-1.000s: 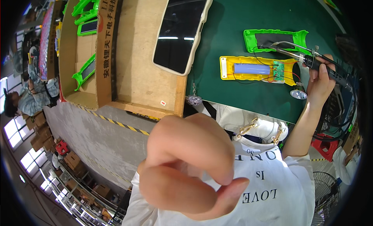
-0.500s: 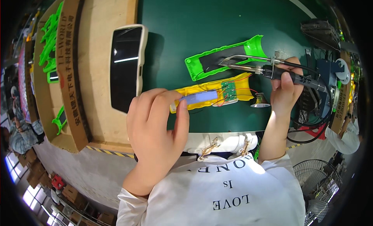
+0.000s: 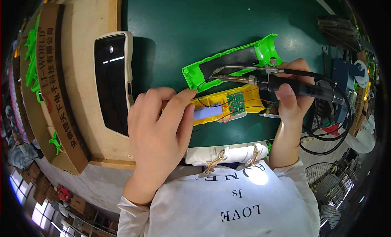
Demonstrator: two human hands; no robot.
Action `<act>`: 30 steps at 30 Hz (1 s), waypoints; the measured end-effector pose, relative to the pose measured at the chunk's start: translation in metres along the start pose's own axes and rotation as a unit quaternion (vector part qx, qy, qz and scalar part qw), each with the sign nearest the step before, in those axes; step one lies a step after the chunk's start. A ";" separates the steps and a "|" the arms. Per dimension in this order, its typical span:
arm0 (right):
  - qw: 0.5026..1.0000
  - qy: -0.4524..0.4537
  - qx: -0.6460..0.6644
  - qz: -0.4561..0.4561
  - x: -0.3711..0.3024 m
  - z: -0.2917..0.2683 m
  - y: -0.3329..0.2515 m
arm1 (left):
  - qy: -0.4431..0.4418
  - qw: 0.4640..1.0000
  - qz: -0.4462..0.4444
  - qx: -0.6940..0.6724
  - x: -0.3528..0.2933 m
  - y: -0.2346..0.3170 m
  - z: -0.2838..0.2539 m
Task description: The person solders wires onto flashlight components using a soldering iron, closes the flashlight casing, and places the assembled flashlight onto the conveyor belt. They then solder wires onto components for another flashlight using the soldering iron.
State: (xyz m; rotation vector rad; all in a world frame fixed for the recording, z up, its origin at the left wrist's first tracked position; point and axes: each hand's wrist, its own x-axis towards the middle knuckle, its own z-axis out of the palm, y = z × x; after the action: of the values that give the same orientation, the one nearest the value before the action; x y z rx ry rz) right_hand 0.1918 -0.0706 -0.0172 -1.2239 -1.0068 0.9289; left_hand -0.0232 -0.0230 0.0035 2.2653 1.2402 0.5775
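My right hand grips a black-handled soldering iron with a metal solder-feed tube clamped along it. The iron's tip is over the near edge of a green plastic casing half, which has a black sheet inside. A thin black wire curves between that tip and my left index fingertip. My left hand closes over the left end of a yellow casing half, hiding that end. Inside the yellow half are a lilac battery cell, a green circuit board and red and black wires. A small silvery cone-shaped reflector hangs at its right end.
Left of my hands, a large black-screened device with a cream frame lies on a wooden board. Beyond it is a cardboard box of green plastic parts. At right are looped black cables, a blue unit and a fan.
The view has shifted slightly. The iron's tip has moved left and nearer, from the black sheet to the green casing's near edge. My left index finger now reaches the black wire.
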 end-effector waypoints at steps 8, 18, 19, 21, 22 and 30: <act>1.000 -0.007 -0.018 0.004 0.000 -0.004 0.001 | -0.011 1.000 0.014 0.000 0.002 -0.001 0.005; 1.000 -0.009 -0.003 0.003 0.001 -0.001 0.001 | 0.018 0.996 0.074 0.055 0.003 -0.011 0.011; 1.000 -0.010 -0.003 0.002 0.001 -0.001 0.001 | 0.022 0.995 0.075 0.054 0.003 -0.011 0.012; 1.000 -0.010 -0.004 0.002 0.001 -0.002 0.002 | 0.025 0.995 0.075 0.053 0.003 -0.012 0.013; 1.000 -0.013 -0.003 0.004 0.000 -0.002 0.002 | 0.025 0.996 0.074 0.052 0.003 -0.012 0.013; 1.000 -0.017 -0.008 0.008 0.001 -0.003 0.003 | 0.027 0.996 0.069 0.046 0.003 -0.014 0.015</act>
State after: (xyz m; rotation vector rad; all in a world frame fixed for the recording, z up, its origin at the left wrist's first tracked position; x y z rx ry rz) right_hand 0.1946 -0.0701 -0.0200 -1.2352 -1.0350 0.9590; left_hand -0.0221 -0.0169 -0.0161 2.4414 1.1639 0.6487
